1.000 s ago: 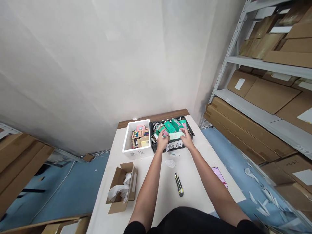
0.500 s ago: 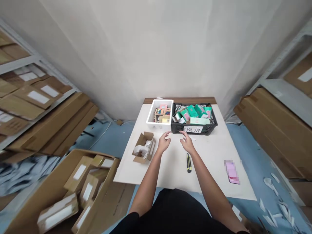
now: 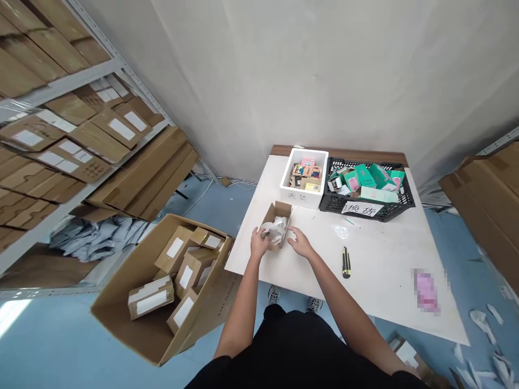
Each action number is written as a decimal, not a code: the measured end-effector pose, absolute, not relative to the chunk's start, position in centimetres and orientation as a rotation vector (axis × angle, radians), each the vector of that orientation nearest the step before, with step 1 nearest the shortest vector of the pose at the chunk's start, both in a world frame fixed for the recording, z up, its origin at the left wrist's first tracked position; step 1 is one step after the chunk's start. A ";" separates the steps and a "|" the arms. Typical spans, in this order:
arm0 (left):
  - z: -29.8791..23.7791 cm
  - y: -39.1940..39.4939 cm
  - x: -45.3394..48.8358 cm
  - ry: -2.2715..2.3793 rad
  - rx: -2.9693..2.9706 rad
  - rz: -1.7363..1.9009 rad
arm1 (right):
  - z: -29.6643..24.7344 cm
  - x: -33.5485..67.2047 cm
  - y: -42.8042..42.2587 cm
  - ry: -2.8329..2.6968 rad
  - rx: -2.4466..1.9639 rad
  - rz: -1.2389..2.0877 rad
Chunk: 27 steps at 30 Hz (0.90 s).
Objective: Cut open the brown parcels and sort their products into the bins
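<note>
A small open cardboard box (image 3: 285, 209) stands at the left side of the table, with crumpled white material (image 3: 277, 229) inside. My left hand (image 3: 258, 244) is closed at the box's near left edge, its fingertips against the white contents; exactly what they pinch is partly hidden. My right hand (image 3: 300, 242) is at the box's right side, index finger stretched towards the rim and the other fingers apart, holding nothing. A black and yellow utility knife (image 3: 346, 262) lies on the table to the right of my right hand.
Behind stand a white bin (image 3: 302, 199) of small boxes and a black crate (image 3: 334, 204) of green boxes. A clear plastic scrap (image 3: 341, 231) and a blurred pink item (image 3: 426, 290) lie on the table (image 3: 381, 281). A large carton (image 3: 121, 324) of parcels stands left, beside loaded shelves (image 3: 60, 92).
Both hands have moved left and nearer, from in front of the bin and crate to the small cardboard box. The view has turned left and tipped further down.
</note>
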State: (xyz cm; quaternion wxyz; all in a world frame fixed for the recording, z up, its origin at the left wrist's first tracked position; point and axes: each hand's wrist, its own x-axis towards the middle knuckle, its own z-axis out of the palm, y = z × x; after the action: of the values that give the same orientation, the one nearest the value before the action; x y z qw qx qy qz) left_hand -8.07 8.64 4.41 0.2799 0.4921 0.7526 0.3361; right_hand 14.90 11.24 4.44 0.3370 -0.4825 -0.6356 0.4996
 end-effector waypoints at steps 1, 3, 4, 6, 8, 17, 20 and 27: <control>4.1 8.8 -9.2 2.028 1.328 0.852 | 3.9 13.6 11.1 -1.673 -1.288 1.281; 3.5 9.4 -11.0 1.990 1.366 0.762 | 2.6 11.3 10.5 -1.677 -1.382 1.254; 3.1 9.6 -11.7 1.944 1.395 0.733 | 1.9 10.4 10.1 -1.668 -1.431 1.250; 2.2 10.1 -12.6 1.831 1.469 0.693 | 0.3 8.9 9.3 -1.644 -1.501 1.250; 1.2 10.3 -13.2 1.739 1.539 0.667 | -1.0 7.9 8.6 -1.624 -1.548 1.235; 0.6 10.9 -14.1 1.566 1.638 0.670 | -0.7 6.8 7.9 -1.502 -1.823 0.989; 1.5 10.6 -13.9 1.562 1.673 0.684 | 0.3 7.1 7.6 -1.472 -1.826 0.875; 4.2 9.3 -9.4 1.359 1.810 0.769 | 2.2 11.5 4.0 -1.331 -1.797 0.652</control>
State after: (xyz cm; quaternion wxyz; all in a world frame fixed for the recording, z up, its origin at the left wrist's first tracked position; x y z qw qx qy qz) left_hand -9.36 9.30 4.22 0.3668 0.7045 0.5288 0.2993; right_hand 11.47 3.96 2.21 0.3949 -0.7087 -0.5250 0.2572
